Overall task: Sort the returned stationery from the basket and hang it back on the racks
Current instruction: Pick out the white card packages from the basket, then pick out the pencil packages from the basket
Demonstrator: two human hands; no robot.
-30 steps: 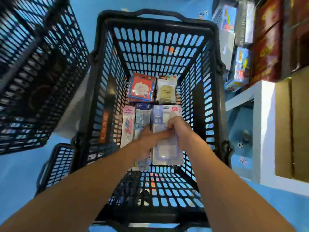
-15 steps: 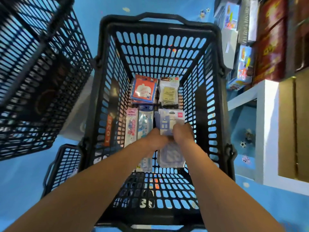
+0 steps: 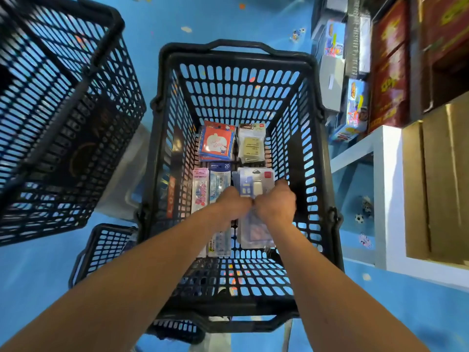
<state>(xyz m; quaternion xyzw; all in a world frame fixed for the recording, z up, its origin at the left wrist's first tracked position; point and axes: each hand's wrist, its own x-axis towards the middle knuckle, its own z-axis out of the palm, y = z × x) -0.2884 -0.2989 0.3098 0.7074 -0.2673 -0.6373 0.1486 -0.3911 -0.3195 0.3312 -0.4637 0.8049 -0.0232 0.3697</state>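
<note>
Both hands are closing in on each other compared with a moment ago. The left hand (image 3: 232, 207) and right hand (image 3: 275, 205) are now touching knuckle to knuckle over the clear blister pack (image 3: 256, 182). It is lying at the near right on the bottom of the black basket (image 3: 238, 50). Each grip is curling down and pinching the pack. Just left of it, a ruler pack (image 3: 219, 179) and a pink pack (image 3: 200, 189) are lying side by side. Farther in, a red card pack (image 3: 215, 143) and a yellow pack (image 3: 251, 144) are sitting.

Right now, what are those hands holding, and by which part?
Both the left hand and right hand grip the blister pack around its middle, one on each side edge.
</note>
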